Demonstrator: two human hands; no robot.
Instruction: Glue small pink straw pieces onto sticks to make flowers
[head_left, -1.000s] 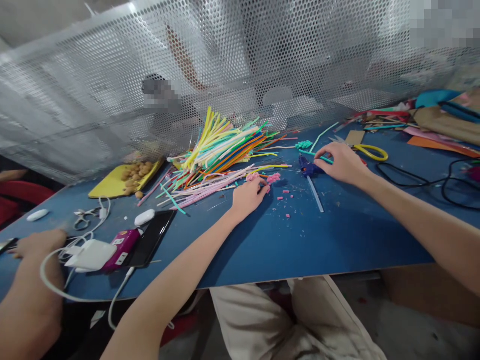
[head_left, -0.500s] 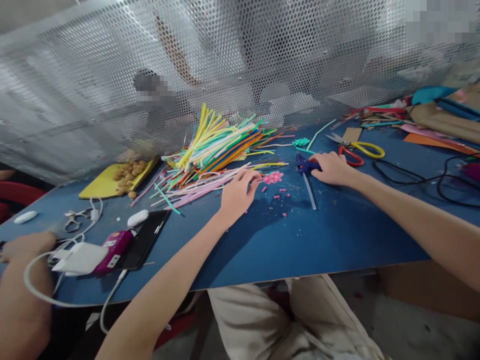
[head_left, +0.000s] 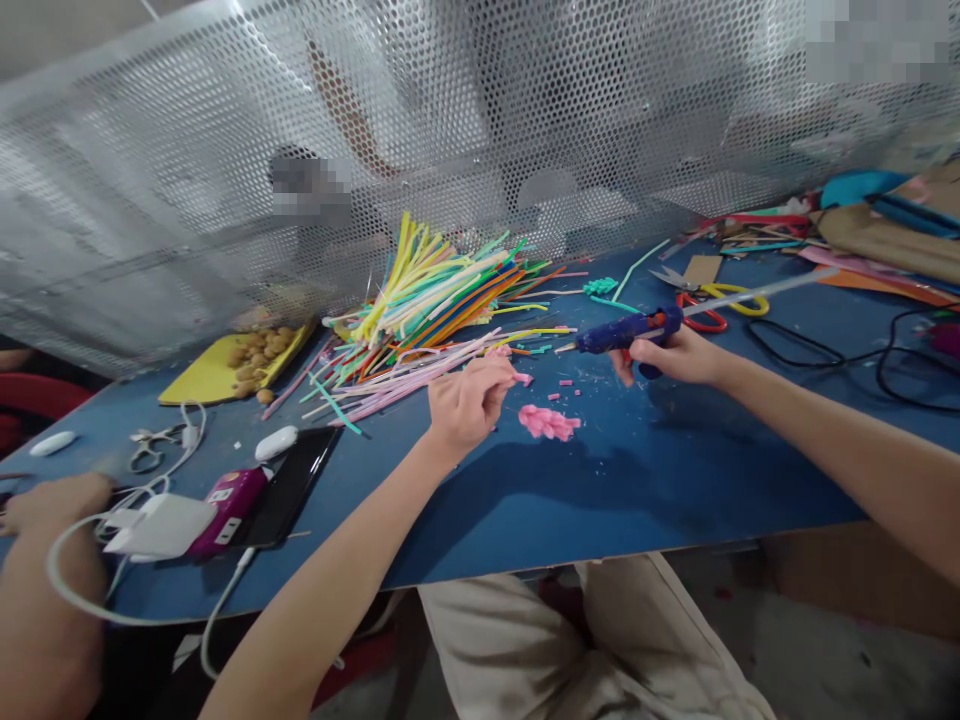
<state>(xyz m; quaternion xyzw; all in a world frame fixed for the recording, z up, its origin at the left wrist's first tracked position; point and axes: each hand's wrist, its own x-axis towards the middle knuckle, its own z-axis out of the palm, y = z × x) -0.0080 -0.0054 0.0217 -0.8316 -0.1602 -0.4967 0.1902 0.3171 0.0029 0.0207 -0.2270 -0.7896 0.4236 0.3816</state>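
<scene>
My left hand (head_left: 466, 402) is closed in a pinch on a small pink pipe-cleaner piece (head_left: 523, 379), whose end pokes out past the fingertips. Just right of that hand, a pink fuzzy cluster (head_left: 550, 423) lies on the blue table, with small cut pink bits (head_left: 565, 383) behind it. My right hand (head_left: 679, 352) grips a dark blue glue gun (head_left: 626, 331). Its nozzle points left toward my left hand, and a long clear glue stick (head_left: 757, 292) sticks out of its back.
Behind my left hand is a pile of colourful pipe cleaners (head_left: 442, 290). Scissors (head_left: 709, 298), a green fuzzy cluster (head_left: 600, 287) and a black cable (head_left: 817, 355) lie at right. A phone (head_left: 289, 490), white charger (head_left: 161, 522) and another person's hand (head_left: 60, 500) are at left.
My right hand has lifted the glue gun and turned its nozzle leftward. The pink cluster now lies nearer me, and my left hand pinches a small pink piece.
</scene>
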